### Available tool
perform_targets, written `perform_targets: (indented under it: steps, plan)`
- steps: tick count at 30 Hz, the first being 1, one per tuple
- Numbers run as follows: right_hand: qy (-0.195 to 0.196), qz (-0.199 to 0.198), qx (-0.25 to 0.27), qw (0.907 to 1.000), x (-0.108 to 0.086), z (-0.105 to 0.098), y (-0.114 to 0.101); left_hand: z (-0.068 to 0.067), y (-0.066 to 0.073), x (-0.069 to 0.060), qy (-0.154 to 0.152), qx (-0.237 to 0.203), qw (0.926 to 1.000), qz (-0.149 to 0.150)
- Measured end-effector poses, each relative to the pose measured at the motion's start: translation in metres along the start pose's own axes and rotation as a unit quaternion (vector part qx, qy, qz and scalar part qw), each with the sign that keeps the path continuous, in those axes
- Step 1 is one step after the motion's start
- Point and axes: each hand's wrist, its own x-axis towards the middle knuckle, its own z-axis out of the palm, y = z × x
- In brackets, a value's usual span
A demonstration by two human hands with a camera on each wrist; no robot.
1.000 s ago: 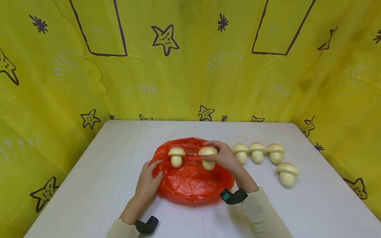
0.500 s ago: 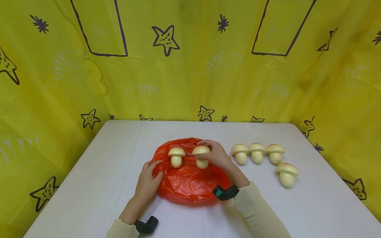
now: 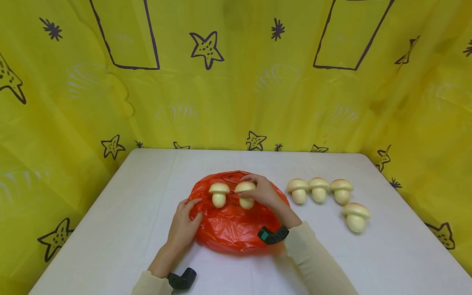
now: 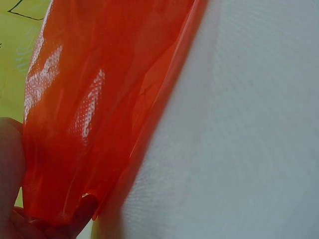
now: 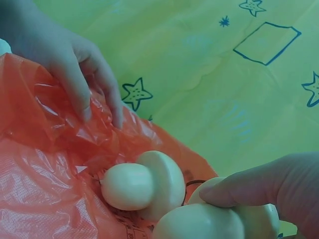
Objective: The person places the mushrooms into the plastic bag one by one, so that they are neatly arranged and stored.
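A red plastic bag (image 3: 236,229) is spread open with its mouth facing up. My left hand (image 3: 183,224) grips the left edge of its rim; the left wrist view has the red film (image 4: 99,99) between thumb and fingers. Inside lies a pale toy mushroom (image 3: 219,196), cap toward the back. Beside it, on its right, my right hand (image 3: 263,191) pinches a second toy mushroom (image 3: 246,202) by the cap. The right wrist view puts this held mushroom (image 5: 199,224) close to the lying mushroom (image 5: 132,185); whether they touch I cannot tell.
Right of the bag, several more toy mushrooms lie on the white table (image 3: 92,237): a row of three with its middle mushroom (image 3: 318,190), and a nearer mushroom (image 3: 356,218). A yellow curtain (image 3: 236,90) with drawn stars encloses the back and sides.
My right hand has moved left with its mushroom, toward the mushroom lying in the bag. The left hand has stayed on the rim.
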Motion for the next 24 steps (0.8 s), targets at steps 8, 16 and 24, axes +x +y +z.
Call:
perform_targets:
  steps: [8,16,24]
  plan:
    - [0.003,0.0,0.01,0.9999,0.004,0.004,0.003,0.0,0.001,0.0,0.004,0.001,1.0,0.005]
    - [-0.002,0.002,-0.006,1.0,0.009,0.011,0.006,0.0,0.001,0.001,-0.001,0.001,1.0,-0.004]
    - [-0.001,0.012,-0.008,0.9999,0.012,0.014,0.01,0.0,0.001,0.0,-0.003,-0.001,1.0,-0.002]
